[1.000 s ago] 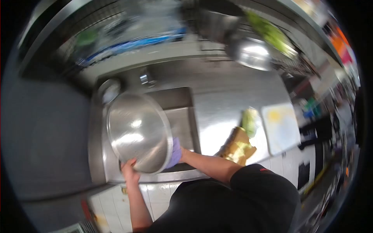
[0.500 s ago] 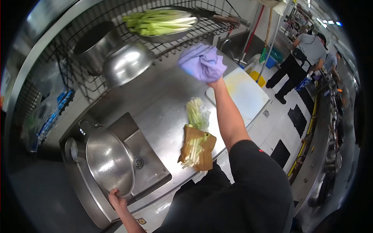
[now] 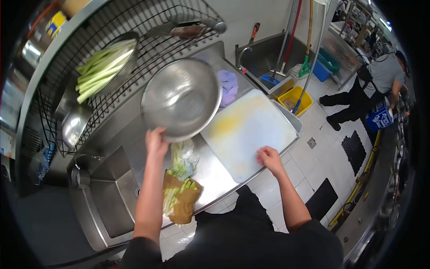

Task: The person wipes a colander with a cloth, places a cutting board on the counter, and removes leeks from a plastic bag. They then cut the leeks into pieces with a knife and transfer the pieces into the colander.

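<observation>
My left hand (image 3: 156,141) grips the near rim of a large metal colander (image 3: 181,98), raised over the steel counter with its hollow side towards me; its holes are blurred. Above the near edge of a white cutting board (image 3: 255,130) is my right hand (image 3: 270,159), its fingers loosely bent and apart, with nothing visible in them. A crumpled purple cloth (image 3: 228,87) lies at the board's far left corner. Below the colander are a clear bag of pale green vegetable (image 3: 183,161) and a brown paper wrap (image 3: 186,206) with cut green-white stalks.
A sink (image 3: 112,188) is at the left. On the wire rack (image 3: 148,54) are a bowl of green stalks (image 3: 105,67), metal pots and a knife (image 3: 188,30). Beyond the board stand a yellow bucket (image 3: 295,99) and mops. A co-worker (image 3: 380,80) bends at the right.
My left hand has lifted the colander out of the sink and carried it right over the counter. My right hand has let go of the purple cloth and come back over the board.
</observation>
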